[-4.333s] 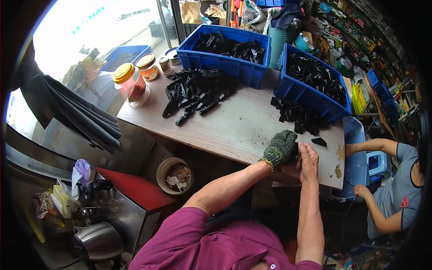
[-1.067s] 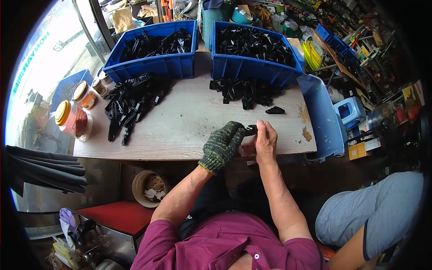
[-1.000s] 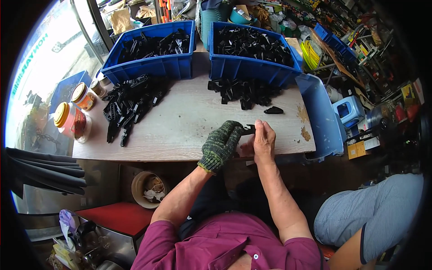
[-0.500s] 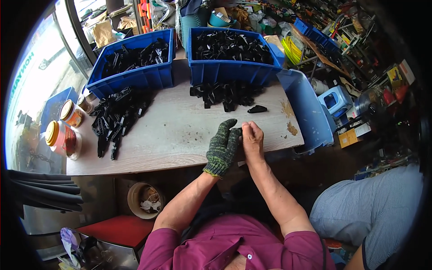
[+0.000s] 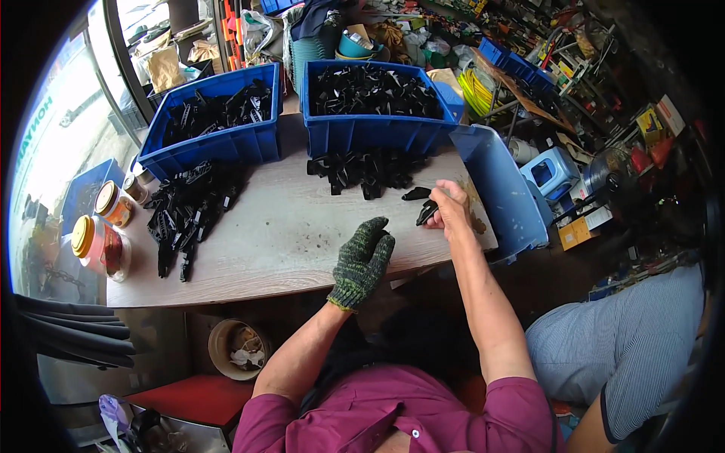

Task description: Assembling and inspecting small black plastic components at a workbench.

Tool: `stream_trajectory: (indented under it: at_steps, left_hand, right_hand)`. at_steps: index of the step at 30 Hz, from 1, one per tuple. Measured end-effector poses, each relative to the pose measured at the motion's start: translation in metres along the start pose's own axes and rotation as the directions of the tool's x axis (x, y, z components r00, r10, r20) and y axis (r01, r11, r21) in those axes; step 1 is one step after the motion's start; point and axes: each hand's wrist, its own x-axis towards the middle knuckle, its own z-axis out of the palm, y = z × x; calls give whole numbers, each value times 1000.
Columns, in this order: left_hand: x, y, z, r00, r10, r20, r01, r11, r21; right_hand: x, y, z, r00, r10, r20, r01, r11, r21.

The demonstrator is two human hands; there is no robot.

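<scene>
My left hand, in a dark green knitted glove, is over the table's front edge. Its thumb stands a little apart from its loosely bent fingers, and nothing shows between them. Farther right, my bare right hand is closed on a small black plastic part above the tabletop. A similar loose black piece lies just beyond it. Behind that spreads a pile of short black parts. Another heap, of longer black parts, covers the left side of the table.
Two blue crates full of black parts stand along the back. Jars line the left edge. A light blue bin adjoins the table's right side. Another person's striped sleeve is at lower right; a waste bucket stands below.
My hands, earlier together at the front edge, have parted. The right has moved right and away from me, with a black part now visible in it; the left glove has shifted slightly nearer.
</scene>
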Motion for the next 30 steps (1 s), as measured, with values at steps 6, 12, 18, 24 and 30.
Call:
stream_trajectory:
  at_steps: [6,12,18,24,30]
  left_hand:
    - [-1,5,5,999,49,-11,-49,999,7]
    - [0,4,5,989,146,-20,-142,981,131]
    - [-1,6,3,995,104,-5,-103,990,91]
    - [-1,13,2,992,124,-2,-123,984,127]
    - [0,11,5,983,184,25,-185,959,216]
  right_hand:
    - [17,-6,12,990,52,135,15,889,-458]
    - [24,-3,19,987,89,135,1,831,-556]
    - [17,-5,-4,988,119,98,-89,961,-263]
    - [30,-29,-69,966,86,-245,-95,995,-25]
    - [41,-45,-135,787,69,-614,57,982,182]
